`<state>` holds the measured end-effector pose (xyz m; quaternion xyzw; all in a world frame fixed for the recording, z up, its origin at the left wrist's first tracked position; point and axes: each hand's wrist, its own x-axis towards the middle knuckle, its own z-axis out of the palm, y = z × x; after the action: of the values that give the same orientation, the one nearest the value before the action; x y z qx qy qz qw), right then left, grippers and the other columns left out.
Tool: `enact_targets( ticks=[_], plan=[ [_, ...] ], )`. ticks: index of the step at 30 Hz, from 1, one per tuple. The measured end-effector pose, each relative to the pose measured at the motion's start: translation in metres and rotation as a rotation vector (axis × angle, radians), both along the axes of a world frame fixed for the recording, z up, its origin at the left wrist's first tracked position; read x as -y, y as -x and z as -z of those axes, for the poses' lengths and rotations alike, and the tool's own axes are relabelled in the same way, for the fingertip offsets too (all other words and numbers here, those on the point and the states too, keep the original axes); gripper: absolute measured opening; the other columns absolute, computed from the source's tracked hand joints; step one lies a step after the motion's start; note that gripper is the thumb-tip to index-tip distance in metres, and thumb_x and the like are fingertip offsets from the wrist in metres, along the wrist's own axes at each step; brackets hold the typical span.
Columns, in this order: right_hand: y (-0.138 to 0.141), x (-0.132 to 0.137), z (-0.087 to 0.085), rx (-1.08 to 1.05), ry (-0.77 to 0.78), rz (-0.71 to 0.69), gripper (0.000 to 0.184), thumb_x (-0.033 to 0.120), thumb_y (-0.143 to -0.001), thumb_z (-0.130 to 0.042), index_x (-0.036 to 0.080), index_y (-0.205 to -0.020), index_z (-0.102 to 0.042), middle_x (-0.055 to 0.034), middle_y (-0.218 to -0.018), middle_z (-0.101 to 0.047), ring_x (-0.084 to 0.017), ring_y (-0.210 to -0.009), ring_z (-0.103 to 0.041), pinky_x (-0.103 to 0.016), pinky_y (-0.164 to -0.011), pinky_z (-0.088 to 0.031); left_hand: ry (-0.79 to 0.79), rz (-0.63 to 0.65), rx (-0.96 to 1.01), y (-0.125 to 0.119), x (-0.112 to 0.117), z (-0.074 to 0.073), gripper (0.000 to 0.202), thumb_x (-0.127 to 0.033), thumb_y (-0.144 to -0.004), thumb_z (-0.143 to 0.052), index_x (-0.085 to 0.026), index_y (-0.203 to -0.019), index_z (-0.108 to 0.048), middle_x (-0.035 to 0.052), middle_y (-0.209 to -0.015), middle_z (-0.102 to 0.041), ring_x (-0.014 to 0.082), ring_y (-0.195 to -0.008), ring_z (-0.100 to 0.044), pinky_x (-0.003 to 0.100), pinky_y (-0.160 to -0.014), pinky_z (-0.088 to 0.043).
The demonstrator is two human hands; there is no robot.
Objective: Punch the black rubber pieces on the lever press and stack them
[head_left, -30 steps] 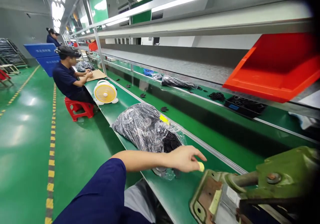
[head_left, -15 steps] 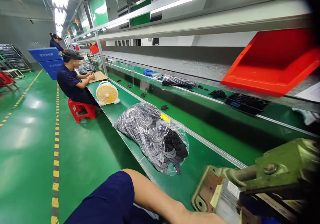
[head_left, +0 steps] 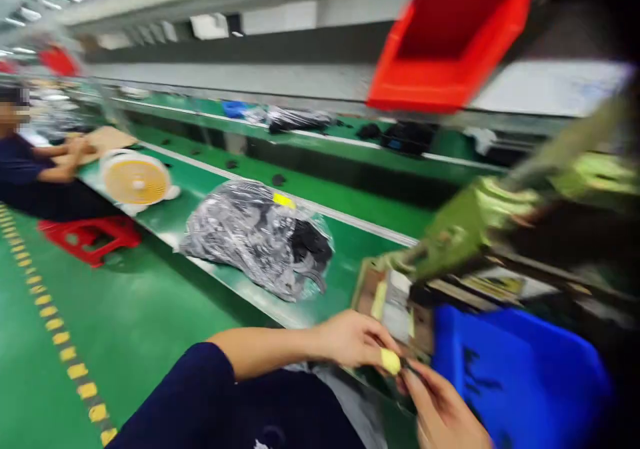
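Note:
The picture is smeared by motion. My left hand (head_left: 356, 339) is low in the middle, fingers pinched, with a yellow cover (head_left: 391, 361) on one fingertip. My right hand (head_left: 442, 410) comes up from the bottom edge, and its closed fingers meet the left fingertips. A small dark thing sits between them, too blurred to name. Both hands are at the front of a green press (head_left: 463, 230) and beside a blue bin (head_left: 523, 369).
A clear plastic bag of black parts (head_left: 257, 235) lies on the green bench (head_left: 350, 249) to the left. Farther left stand a yellow fan (head_left: 135, 179) and a seated co-worker (head_left: 30, 169) on a red stool (head_left: 85, 237). A red bin (head_left: 450, 42) sits tilted overhead.
My head has swung right and down. My left hand, out of view half a second ago, is back low at the press front, and my right hand has come into view to meet it.

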<state>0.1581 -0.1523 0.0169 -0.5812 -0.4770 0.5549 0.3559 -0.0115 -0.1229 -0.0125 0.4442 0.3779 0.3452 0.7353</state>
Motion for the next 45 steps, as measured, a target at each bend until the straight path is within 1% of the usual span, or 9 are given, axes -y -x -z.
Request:
enact_targets(
  ticks=[4, 8, 11, 23, 31, 35, 38, 41, 45],
  plan=[
    [0.009, 0.009, 0.011, -0.058, -0.174, 0.157, 0.032, 0.052, -0.076, -0.075, 0.023, -0.089, -0.07, -0.0036, -0.077, -0.072, -0.018, -0.067, -0.065, -0.033, -0.065, -0.056, -0.227, -0.106, -0.123, 0.015, 0.005, -0.021, 0.039, -0.049, -0.078, -0.075, -0.014, -0.096, -0.074, 0.0094, -0.091, -0.073, 0.0181, -0.081, -0.069, 0.031, -0.078, -0.056],
    [0.008, 0.011, 0.03, -0.015, -0.214, 0.197, 0.03, 0.052, -0.079, -0.072, 0.023, -0.09, -0.072, -0.0041, -0.084, -0.072, -0.018, -0.074, -0.068, -0.034, -0.072, -0.056, -0.635, -0.163, -0.273, 0.022, 0.003, -0.014, 0.014, -0.027, -0.088, -0.068, -0.017, -0.095, -0.075, 0.0087, -0.096, -0.073, 0.0171, -0.09, -0.069, 0.029, -0.082, -0.056],
    [0.004, 0.019, 0.037, 0.012, -0.264, 0.166, 0.023, 0.046, -0.081, -0.071, 0.024, -0.09, -0.072, -0.0032, -0.087, -0.072, -0.018, -0.079, -0.068, -0.034, -0.076, -0.055, -0.793, -0.238, -0.269, 0.023, 0.007, -0.005, 0.012, -0.021, -0.09, -0.067, -0.018, -0.099, -0.074, 0.0078, -0.096, -0.073, 0.0156, -0.088, -0.069, 0.028, -0.08, -0.057],
    [0.004, 0.02, 0.035, 0.015, -0.318, 0.121, 0.009, 0.029, -0.082, -0.073, 0.027, -0.091, -0.074, -0.0016, -0.086, -0.071, -0.016, -0.081, -0.064, -0.033, -0.078, -0.05, -0.929, -0.227, -0.202, 0.029, 0.007, 0.005, 0.014, -0.007, -0.088, -0.066, -0.016, -0.097, -0.071, 0.0068, -0.096, -0.071, 0.0135, -0.089, -0.07, 0.025, -0.079, -0.058],
    [0.013, 0.012, 0.031, -0.361, -0.104, 0.103, 0.023, 0.047, -0.084, -0.07, 0.026, -0.095, -0.067, -0.0037, -0.102, -0.065, -0.016, -0.09, -0.062, -0.03, -0.073, -0.052, -0.974, -0.13, -0.208, 0.028, 0.011, 0.001, 0.017, -0.007, -0.087, -0.066, -0.016, -0.101, -0.071, 0.0073, -0.098, -0.07, 0.0135, -0.09, -0.069, 0.025, -0.08, -0.058],
    [0.01, 0.008, 0.02, -0.588, 0.108, 0.025, 0.03, 0.047, -0.084, -0.071, 0.023, -0.099, -0.061, -0.0003, -0.08, -0.065, -0.011, -0.07, -0.061, -0.024, -0.063, -0.047, -0.993, -0.104, -0.229, 0.035, 0.008, -0.011, 0.025, -0.008, -0.088, -0.066, -0.018, -0.111, -0.069, 0.0076, -0.099, -0.067, 0.0141, -0.09, -0.067, 0.026, -0.079, -0.058],
    [0.008, 0.008, 0.015, -0.726, 0.263, -0.071, 0.04, 0.046, -0.077, -0.079, 0.022, -0.1, -0.057, 0.004, -0.067, -0.06, -0.009, -0.057, -0.056, -0.021, -0.054, -0.04, -1.003, -0.004, -0.22, 0.039, 0.003, -0.024, 0.031, -0.011, -0.091, -0.064, -0.02, -0.12, -0.067, 0.012, -0.114, -0.066, 0.0182, -0.104, -0.067, 0.031, -0.087, -0.058],
    [0.009, 0.009, 0.016, -0.837, 0.38, -0.132, 0.046, 0.048, -0.071, -0.083, 0.023, -0.089, -0.05, 0.0067, -0.062, -0.055, -0.008, -0.051, -0.052, -0.02, -0.05, -0.036, -1.021, 0.129, -0.173, 0.038, 0.0, -0.034, 0.024, -0.012, -0.092, -0.062, -0.019, -0.114, -0.069, 0.0123, -0.113, -0.068, 0.0182, -0.101, -0.069, 0.03, -0.086, -0.059],
    [0.011, 0.009, 0.019, -0.907, 0.462, -0.154, 0.044, 0.049, -0.074, -0.081, 0.022, -0.085, -0.048, 0.0067, -0.056, -0.052, -0.008, -0.048, -0.049, -0.021, -0.049, -0.034, -1.031, 0.14, -0.193, 0.035, -0.002, -0.037, 0.015, -0.014, -0.094, -0.06, -0.017, -0.105, -0.07, 0.0104, -0.1, -0.071, 0.0155, -0.09, -0.071, 0.025, -0.079, -0.059]
  ],
)
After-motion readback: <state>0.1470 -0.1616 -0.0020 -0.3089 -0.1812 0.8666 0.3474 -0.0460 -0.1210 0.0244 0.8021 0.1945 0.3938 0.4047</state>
